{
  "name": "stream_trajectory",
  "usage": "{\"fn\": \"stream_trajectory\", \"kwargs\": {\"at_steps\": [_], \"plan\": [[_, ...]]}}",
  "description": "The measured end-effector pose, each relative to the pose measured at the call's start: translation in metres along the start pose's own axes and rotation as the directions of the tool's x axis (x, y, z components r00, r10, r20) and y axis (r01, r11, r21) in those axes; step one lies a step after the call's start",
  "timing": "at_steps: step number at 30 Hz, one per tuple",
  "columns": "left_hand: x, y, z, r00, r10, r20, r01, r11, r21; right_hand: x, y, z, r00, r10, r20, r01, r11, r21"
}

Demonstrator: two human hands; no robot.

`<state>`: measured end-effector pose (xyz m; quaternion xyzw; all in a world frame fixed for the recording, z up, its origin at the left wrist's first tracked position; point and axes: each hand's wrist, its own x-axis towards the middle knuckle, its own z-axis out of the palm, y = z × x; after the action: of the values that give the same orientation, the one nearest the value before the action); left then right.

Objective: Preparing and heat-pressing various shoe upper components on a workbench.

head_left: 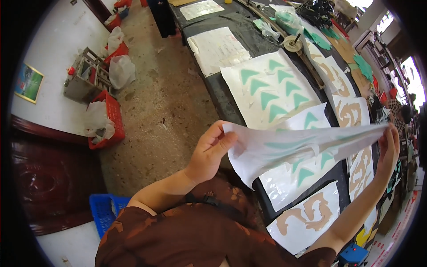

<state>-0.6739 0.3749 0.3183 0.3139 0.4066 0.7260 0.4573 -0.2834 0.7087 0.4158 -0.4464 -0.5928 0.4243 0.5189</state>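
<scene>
A thin white sheet (pixel 249 142) with green shapes showing through is stretched in the air between my two hands. My left hand (pixel 210 151) pinches its left corner between thumb and fingers. Over at the right end, my right hand (pixel 389 149) grips the other corner. Below it on the dark table lies a white sheet (pixel 278 189) bearing green arrow-shaped pieces, partly hidden by the lifted one. Just beyond, another white sheet (pixel 240 95) carries two rows of green arrow-shaped pieces (pixel 269 99). Nearer me rests a white sheet with tan curved pieces (pixel 318 211).
More sheets with tan pieces (pixel 349 111) line the table's right side. A rod with a round disc (pixel 292 43) lies among plastic bags (pixel 287 20). A plain white sheet (pixel 218 49) sits farther off. Red baskets (pixel 113 120) and a blue basket (pixel 101 209) stand on the floor at left.
</scene>
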Motion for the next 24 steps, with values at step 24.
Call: {"fn": "stream_trajectory", "kwargs": {"at_steps": [24], "plan": [[0.320, 0.005, -0.297, 0.863, -0.253, -0.438, 0.251, 0.966, -0.064, 0.249, 0.092, 0.461, 0.858, 0.279, 0.431, -0.119, 0.925, -0.361]]}}
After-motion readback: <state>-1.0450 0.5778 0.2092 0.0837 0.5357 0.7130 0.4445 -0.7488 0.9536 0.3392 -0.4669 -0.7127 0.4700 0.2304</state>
